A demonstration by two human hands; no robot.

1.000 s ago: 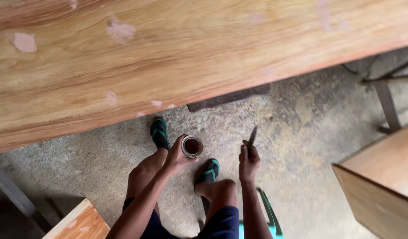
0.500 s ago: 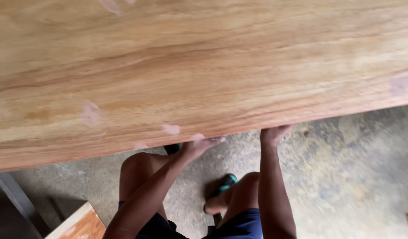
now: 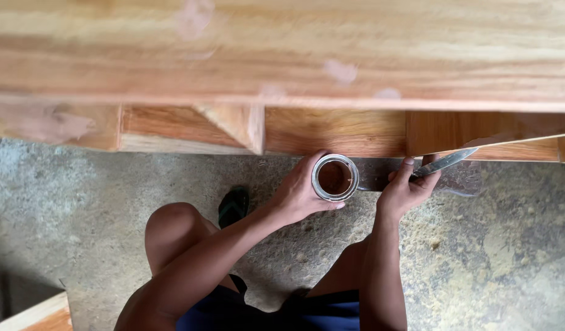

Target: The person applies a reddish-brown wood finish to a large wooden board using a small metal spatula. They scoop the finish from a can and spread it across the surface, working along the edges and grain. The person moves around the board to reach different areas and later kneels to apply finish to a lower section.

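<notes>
Small round tin [image 3: 335, 178], open at the top and showing a reddish-brown filler inside, is held just below the edge of the wooden tabletop [image 3: 282, 49], over the concrete floor [image 3: 491, 257]. The left hand [image 3: 301, 193] wraps around the tin from its left side, fingers curled about the metal wall and thumb along the near rim. Immediately to the right, nearly touching the tin, the right hand [image 3: 407, 189] is closed around the handle of a putty knife [image 3: 445, 162]; its flat metal blade points up and to the right, towards the underside of the table frame [image 3: 331, 132]. Whether the blade tip touches the wood cannot be told. The tabletop carries several pale filled patches [image 3: 339, 70] along its grain. Beneath it, a frame rail and a triangular corner brace [image 3: 233, 122] are visible. The person is crouched, a bare knee [image 3: 172, 230] raised at the left, a green sandal [image 3: 233, 206] on the floor beside it.
</notes>
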